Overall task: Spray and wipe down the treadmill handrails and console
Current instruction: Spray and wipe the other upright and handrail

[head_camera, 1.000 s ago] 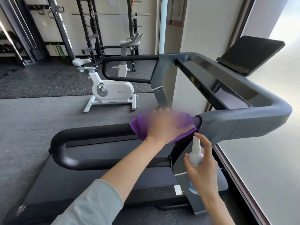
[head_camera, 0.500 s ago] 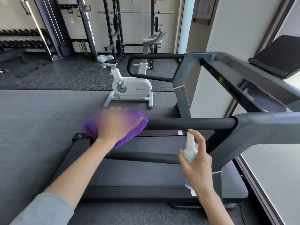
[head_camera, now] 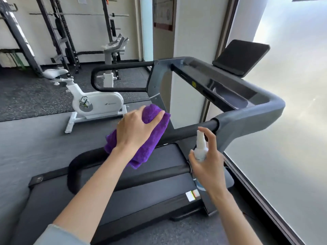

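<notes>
Our left hand (head_camera: pixel 136 128) grips the purple cloth (head_camera: pixel 150 138) wrapped over the near black handrail (head_camera: pixel 191 130) of the treadmill; our right hand (head_camera: pixel 208 161) grasps the spray bottle (head_camera: pixel 200 147) just beside that rail, forefinger raised above the nozzle

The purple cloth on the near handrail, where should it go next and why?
Probably slide the purple cloth, gripped by the left hand, rightward along the near handrail toward the grey corner. That black stretch lies bare, and the right hand holds the spray bottle just below it.
</notes>
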The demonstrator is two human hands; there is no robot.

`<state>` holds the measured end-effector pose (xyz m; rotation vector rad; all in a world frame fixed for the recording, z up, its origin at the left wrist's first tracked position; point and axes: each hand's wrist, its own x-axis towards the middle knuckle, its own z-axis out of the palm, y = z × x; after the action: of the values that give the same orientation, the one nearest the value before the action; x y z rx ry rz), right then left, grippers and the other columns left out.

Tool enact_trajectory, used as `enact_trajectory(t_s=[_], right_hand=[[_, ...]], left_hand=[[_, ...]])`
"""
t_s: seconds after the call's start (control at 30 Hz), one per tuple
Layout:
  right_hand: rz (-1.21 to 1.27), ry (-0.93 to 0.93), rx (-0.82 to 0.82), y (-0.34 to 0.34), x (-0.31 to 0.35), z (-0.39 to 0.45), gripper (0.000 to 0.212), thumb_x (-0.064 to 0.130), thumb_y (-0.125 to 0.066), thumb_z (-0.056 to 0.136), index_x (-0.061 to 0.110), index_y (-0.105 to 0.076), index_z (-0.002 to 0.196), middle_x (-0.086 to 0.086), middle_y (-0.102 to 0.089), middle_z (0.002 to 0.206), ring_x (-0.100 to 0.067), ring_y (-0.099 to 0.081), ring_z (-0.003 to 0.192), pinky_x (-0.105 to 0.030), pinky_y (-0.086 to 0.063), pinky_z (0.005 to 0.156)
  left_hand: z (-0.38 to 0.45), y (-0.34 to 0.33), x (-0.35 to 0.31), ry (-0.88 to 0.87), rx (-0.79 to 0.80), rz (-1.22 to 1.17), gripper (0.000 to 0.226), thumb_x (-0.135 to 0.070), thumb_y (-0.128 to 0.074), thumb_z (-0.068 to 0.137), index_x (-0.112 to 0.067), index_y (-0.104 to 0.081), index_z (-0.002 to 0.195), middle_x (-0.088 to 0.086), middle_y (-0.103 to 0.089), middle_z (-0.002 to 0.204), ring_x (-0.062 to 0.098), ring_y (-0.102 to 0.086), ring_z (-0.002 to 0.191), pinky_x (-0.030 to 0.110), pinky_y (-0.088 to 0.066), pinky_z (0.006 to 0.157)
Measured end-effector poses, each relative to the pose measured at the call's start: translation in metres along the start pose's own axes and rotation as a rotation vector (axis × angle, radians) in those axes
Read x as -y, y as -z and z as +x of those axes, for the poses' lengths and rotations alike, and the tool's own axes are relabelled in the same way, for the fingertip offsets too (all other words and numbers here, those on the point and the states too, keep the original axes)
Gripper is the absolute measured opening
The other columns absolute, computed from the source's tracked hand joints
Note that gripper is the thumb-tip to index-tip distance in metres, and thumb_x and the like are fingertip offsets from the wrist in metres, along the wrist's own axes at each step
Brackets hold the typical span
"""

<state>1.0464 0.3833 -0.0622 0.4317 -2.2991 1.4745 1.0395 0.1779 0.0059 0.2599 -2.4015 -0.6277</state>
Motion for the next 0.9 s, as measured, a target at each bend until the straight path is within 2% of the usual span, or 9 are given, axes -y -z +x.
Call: enact_trajectory(t_s=[0.17, 0.37, 0.47, 0.53, 0.57, 0.63, 0.7, 0.83, 0.9], right_hand=[[-0.063, -0.082, -0.114, 0.041, -0.02, -0.006, 0.068, 0.0, -0.063, 0.083, 0.047, -0.04, 0.127, -0.001, -0.049, 0.06, -0.01, -0.04, 0.047, -0.024, -0.04, 0.048], [-0.086, -0.149, -0.178, 0.078, -0.057, 0.015, 0.071, 0.0, -0.063, 0.083, 0.052, -0.039, 0.125, -0.007, -0.053, 0.059, -0.026, -0.051, 0.049, -0.042, -0.05, 0.047], [-0.076, -0.13, -0.202, 0.092, -0.076, 0.035, 0.07, -0.002, -0.063, 0.081, 0.048, -0.041, 0.125, 0.004, -0.056, 0.065, -0.012, -0.05, 0.048, -0.025, -0.045, 0.046], [-0.042, -0.13, -0.195, 0.102, -0.086, 0.05, 0.069, -0.003, -0.062, 0.081, 0.046, -0.042, 0.125, 0.009, -0.057, 0.067, -0.007, -0.052, 0.049, -0.014, -0.042, 0.049], [-0.021, -0.136, -0.186, 0.106, -0.089, 0.057, 0.069, -0.003, -0.062, 0.082, 0.047, -0.042, 0.124, 0.009, -0.058, 0.067, -0.008, -0.055, 0.049, -0.015, -0.044, 0.049], [0.002, -0.137, -0.185, 0.111, -0.093, 0.069, 0.069, -0.002, -0.062, 0.082, 0.049, -0.041, 0.123, 0.005, -0.059, 0.068, -0.014, -0.059, 0.051, -0.029, -0.052, 0.051], [0.003, -0.12, -0.187, 0.112, -0.095, 0.079, 0.069, -0.001, -0.063, 0.082, 0.049, -0.04, 0.124, -0.001, -0.059, 0.07, -0.03, -0.059, 0.055, -0.044, -0.055, 0.054], [0.042, -0.059, -0.203, 0.113, -0.105, 0.093, 0.07, -0.002, -0.063, 0.083, 0.046, -0.039, 0.127, -0.003, -0.061, 0.084, -0.034, -0.059, 0.055, -0.047, -0.054, 0.054], [0.05, -0.042, -0.193, 0.114, -0.108, 0.097, 0.068, -0.001, -0.063, 0.084, 0.045, -0.039, 0.128, -0.005, -0.061, 0.08, -0.035, -0.058, 0.054, -0.048, -0.053, 0.051]], left_hand=[[0.023, -0.056, -0.069, -0.076, 0.029, -0.161, 0.053, -0.066, -0.043, 0.09, -0.022, -0.066, 0.108, 0.007, -0.065, 0.097, 0.032, -0.061, 0.095, 0.039, -0.046, 0.082], [0.063, -0.152, -0.161, -0.151, 0.293, -0.153, 0.058, -0.067, -0.038, 0.092, -0.025, -0.058, 0.127, 0.012, -0.061, 0.111, 0.034, -0.057, 0.107, 0.044, -0.041, 0.094], [0.059, -0.196, -0.189, -0.181, 0.462, 0.016, 0.071, -0.078, -0.04, 0.083, -0.03, -0.053, 0.134, 0.012, -0.06, 0.116, 0.035, -0.056, 0.11, 0.044, -0.041, 0.092], [0.053, -0.208, -0.189, -0.198, 0.452, 0.131, 0.08, -0.085, -0.044, 0.074, -0.033, -0.051, 0.134, 0.011, -0.062, 0.115, 0.032, -0.058, 0.108, 0.041, -0.044, 0.089], [0.051, -0.209, -0.185, -0.211, 0.433, 0.149, 0.084, -0.087, -0.046, 0.071, -0.034, -0.049, 0.136, 0.01, -0.063, 0.116, 0.031, -0.058, 0.107, 0.039, -0.044, 0.088], [0.046, -0.202, -0.173, -0.231, 0.413, 0.189, 0.09, -0.087, -0.048, 0.069, -0.033, -0.042, 0.141, 0.009, -0.061, 0.118, 0.03, -0.058, 0.108, 0.038, -0.045, 0.087], [0.035, -0.194, -0.161, -0.235, 0.362, 0.251, 0.094, -0.087, -0.05, 0.068, -0.033, -0.038, 0.144, 0.008, -0.059, 0.116, 0.029, -0.057, 0.105, 0.037, -0.046, 0.083], [0.018, -0.18, -0.139, -0.288, 0.239, 0.377, 0.095, -0.087, -0.051, 0.065, -0.035, -0.041, 0.143, 0.005, -0.059, 0.109, 0.027, -0.06, 0.096, 0.037, -0.047, 0.078], [0.026, -0.172, -0.14, -0.221, 0.261, 0.263, 0.084, -0.086, -0.051, 0.066, -0.038, -0.05, 0.136, 0.002, -0.062, 0.109, 0.027, -0.062, 0.098, 0.036, -0.047, 0.077]])
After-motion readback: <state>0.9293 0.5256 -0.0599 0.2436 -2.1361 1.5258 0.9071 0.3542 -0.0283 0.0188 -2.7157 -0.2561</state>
